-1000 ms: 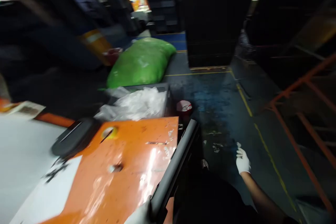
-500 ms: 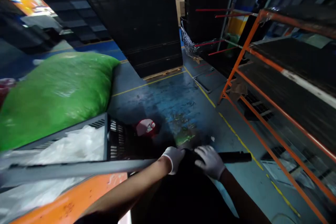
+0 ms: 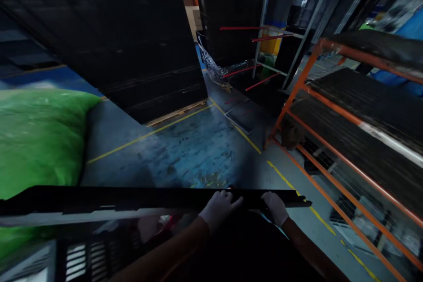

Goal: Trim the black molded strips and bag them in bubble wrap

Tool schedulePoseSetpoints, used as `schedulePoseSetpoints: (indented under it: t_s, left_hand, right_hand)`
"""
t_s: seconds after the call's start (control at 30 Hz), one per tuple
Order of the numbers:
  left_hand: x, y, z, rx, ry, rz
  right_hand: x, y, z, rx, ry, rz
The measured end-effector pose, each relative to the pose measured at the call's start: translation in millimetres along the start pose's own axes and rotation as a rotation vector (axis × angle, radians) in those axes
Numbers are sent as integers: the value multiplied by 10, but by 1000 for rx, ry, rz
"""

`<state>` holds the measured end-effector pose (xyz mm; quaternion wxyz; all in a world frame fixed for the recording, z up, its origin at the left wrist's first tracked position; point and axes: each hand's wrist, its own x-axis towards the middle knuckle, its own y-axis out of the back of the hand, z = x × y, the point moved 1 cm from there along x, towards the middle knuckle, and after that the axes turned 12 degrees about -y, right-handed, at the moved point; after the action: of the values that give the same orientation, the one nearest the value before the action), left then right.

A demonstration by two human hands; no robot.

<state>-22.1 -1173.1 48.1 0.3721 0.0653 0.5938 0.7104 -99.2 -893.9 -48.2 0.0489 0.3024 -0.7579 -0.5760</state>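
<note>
Near the bottom of the view, a long black board [image 3: 139, 196] is held level across the person's front, running from the left edge to just past the right hand. The white-gloved left hand [image 3: 220, 209] and right hand [image 3: 274, 208] are apart on it, fingers curled over its upper edge, gripping; thumbs hidden. Green sack [image 3: 36, 141] on the near left, partly behind the board. Black plastic crate [image 3: 76, 260] below the board, near left. Far ahead, stacked black sheets [image 3: 132, 53] on a wooden pallet [image 3: 175, 113]. Orange metal rack [image 3: 293, 92] on the right, yellow floor line [image 3: 291, 185] beside it.
</note>
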Motion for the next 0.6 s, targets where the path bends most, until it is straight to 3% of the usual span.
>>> schedulePoseSetpoints:
  t_s: [0.13,0.27,0.43,0.53,0.6]
  left_hand:
    - [-168,556,-995,16,198,-36]
    - [-68,936,-2283,20,345,-118]
    - [426,1102,-3945,-4,332,-129]
    - [843,1284,-4764,-27,358,-109]
    - [1105,1527,-5218,-14,360,-57]
  right_hand:
    - [808,306,75,14,-53,-26]
    - [1774,526,155,-38,-79,-110]
    - [3232,765,279,-59,-107,-164]
    - [4144,992,299,-71,-124,-176]
    - [4720,1163,272,-72,-142,-176]
